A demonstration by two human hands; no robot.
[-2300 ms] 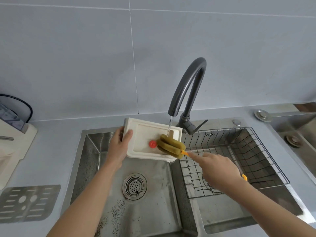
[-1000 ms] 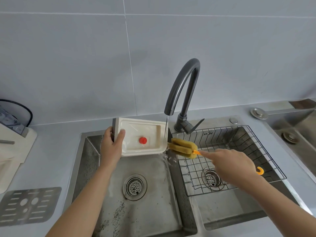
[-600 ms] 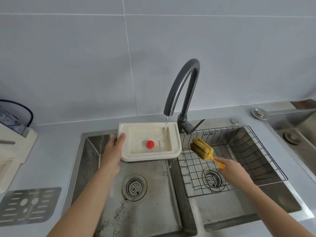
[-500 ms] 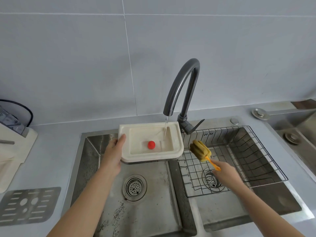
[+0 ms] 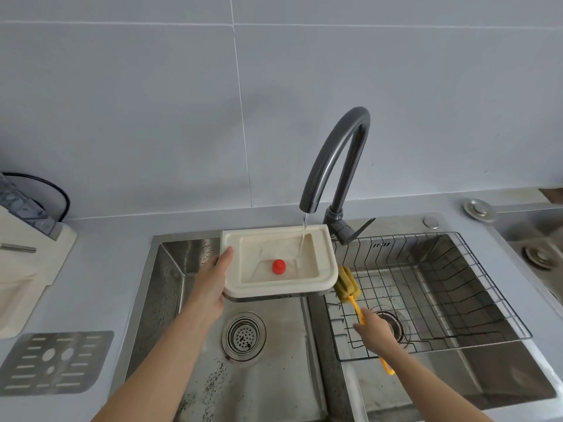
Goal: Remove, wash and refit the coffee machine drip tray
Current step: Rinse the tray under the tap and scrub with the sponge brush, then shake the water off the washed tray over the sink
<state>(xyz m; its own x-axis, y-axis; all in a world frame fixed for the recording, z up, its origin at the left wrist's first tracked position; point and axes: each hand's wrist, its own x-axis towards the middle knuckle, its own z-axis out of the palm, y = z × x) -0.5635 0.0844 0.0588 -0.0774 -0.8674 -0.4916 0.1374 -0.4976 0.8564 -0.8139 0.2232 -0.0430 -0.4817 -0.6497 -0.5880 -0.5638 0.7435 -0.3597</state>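
The cream drip tray [image 5: 325, 253] with a red float [image 5: 278, 266] in its well is held level over the left sink basin, open side up. My left hand [image 5: 213, 284] grips its left edge. Water from the dark grey tap [image 5: 338, 156] runs into the tray's right side. My right hand [image 5: 373, 330] holds the orange handle of a yellow-green sponge brush [image 5: 345, 284]. The sponge head sits just right of the tray, over the wire basket.
A wire rack basket [image 5: 451, 287] sits in the right basin. The left basin's drain [image 5: 243, 334] lies below the tray. The metal drip grate [image 5: 54, 362] rests on the counter at the left, by the cream coffee machine [image 5: 27, 269].
The tray went from tilted toward me to level and is filling with water. My right hand drew the brush off the tray, down and right over the wire basket.
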